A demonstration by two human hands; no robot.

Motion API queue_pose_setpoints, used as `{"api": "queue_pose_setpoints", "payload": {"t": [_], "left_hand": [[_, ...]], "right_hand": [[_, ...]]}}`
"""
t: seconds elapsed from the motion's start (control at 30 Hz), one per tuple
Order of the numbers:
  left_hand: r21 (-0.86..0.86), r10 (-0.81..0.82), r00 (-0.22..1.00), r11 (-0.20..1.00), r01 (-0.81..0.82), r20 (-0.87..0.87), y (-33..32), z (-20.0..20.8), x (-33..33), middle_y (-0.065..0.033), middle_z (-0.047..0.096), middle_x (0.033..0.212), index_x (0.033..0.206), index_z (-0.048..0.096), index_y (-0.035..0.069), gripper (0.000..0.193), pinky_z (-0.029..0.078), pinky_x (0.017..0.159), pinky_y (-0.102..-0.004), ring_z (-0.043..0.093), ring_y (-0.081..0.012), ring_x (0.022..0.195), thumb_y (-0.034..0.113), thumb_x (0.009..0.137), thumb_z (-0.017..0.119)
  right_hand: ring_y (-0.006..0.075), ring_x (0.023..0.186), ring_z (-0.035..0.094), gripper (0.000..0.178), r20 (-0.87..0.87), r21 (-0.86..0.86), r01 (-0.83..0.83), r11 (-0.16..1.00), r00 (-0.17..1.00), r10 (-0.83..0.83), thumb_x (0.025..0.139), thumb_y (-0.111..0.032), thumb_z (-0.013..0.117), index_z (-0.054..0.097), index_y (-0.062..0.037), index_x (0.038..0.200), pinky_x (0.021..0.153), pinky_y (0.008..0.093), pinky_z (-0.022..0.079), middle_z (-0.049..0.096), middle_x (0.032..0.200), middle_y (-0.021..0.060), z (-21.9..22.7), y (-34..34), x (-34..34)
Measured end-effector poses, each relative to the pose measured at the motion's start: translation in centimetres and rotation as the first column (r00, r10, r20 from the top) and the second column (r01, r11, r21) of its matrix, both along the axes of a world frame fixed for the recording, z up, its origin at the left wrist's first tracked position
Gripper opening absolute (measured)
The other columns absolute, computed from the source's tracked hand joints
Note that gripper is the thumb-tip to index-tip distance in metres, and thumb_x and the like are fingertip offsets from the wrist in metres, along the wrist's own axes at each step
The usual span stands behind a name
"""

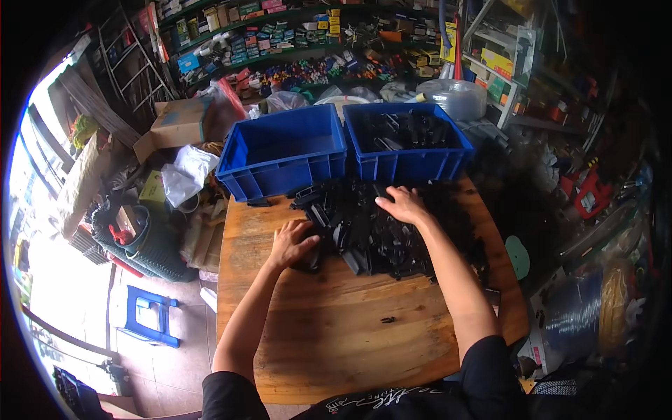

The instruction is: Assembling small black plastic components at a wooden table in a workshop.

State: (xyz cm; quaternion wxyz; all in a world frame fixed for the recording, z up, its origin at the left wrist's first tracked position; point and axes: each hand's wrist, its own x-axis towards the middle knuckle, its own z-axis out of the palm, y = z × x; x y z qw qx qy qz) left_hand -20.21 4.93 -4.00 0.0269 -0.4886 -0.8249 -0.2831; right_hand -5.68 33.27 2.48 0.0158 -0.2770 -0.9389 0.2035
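Observation:
A heap of small black plastic parts (357, 222) covers the far half of a wooden table (336, 315). At the heap's left edge rests my left hand (291, 243), its thumb and fingers apart, touching the black pieces. My right hand (406, 206) reaches onto the top of the heap, palm down, with thumb and fingers spread over the parts. No piece can be clearly seen gripped in either hand. One small black piece (388, 320) lies alone on the bare wood nearer to me.
Behind the heap stand two blue bins: an empty-looking left bin (280, 168) and a right bin (413, 164) holding black parts. A blue stool (148, 315) is on the floor at left. A cardboard box (180, 122) and crowded shelves (280, 52) lie beyond.

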Motion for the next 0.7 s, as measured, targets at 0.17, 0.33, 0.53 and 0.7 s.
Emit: {"api": "queue_pose_setpoints", "payload": {"t": [0.17, 0.33, 0.53, 0.7], "left_hand": [[0.479, -0.075, 0.860, 0.853, -0.207, 0.505, -2.3, 4.9, 1.0, -0.0123, 0.058, 0.094, 0.094, 0.065, 0.000, 0.028, 0.045, 0.075, -0.0313, 0.059, -0.0235, 0.084, 0.027, 0.085, 0.060], [0.359, 0.126, 0.982, 0.918, -0.170, 0.142, 3.4, 6.4, -4.5, -0.0139, 0.057, 0.081, 0.078, 0.064, 0.005, 0.025, 0.043, 0.072, -0.0394, 0.054, -0.0318, 0.083, 0.029, 0.082, 0.058], [-0.014, 0.174, 0.984, 0.985, -0.174, -0.025, 6.9, 1.7, -4.5, -0.0087, 0.053, 0.119, 0.124, 0.053, 0.021, 0.052, 0.032, 0.095, -0.0477, 0.045, -0.0299, 0.114, 0.053, 0.084, 0.048], [0.009, -0.193, 0.949, 0.980, 0.196, 0.250, 1.4, 3.8, -2.5, -0.0144, 0.053, 0.122, 0.119, 0.057, 0.009, 0.050, 0.035, 0.098, -0.0387, 0.047, -0.0311, 0.115, 0.044, 0.084, 0.056]], "right_hand": [[0.0348, 0.111, 0.047, 0.045, -0.227, -0.021, -0.432, 0.902, 0.880, 0.416, 0.079, -0.043, 0.061, 0.060, -0.0120, 0.111, 0.098, 0.0418, 0.035, 0.053, 0.118, 0.0144, -0.5, -5.8, 2.1], [0.0306, 0.094, 0.056, 0.022, -0.446, 0.180, -0.311, 0.933, 0.820, 0.360, 0.086, -0.024, 0.053, 0.062, -0.0047, 0.092, 0.080, 0.0398, 0.045, 0.060, 0.101, 0.0145, 1.6, -4.6, -5.8], [0.0311, 0.119, 0.037, 0.056, -0.263, 0.427, -0.060, 0.902, 0.946, 0.187, 0.088, -0.043, 0.047, 0.048, 0.0024, 0.120, 0.097, 0.0403, 0.035, 0.040, 0.130, 0.0173, -3.8, -6.5, -10.1], [0.0310, 0.115, 0.041, 0.041, 0.181, 0.099, -0.495, 0.863, 0.862, 0.474, 0.085, -0.041, 0.053, 0.063, -0.0066, 0.105, 0.097, 0.0419, 0.035, 0.051, 0.120, 0.0134, 2.3, -7.4, -6.3]]}}
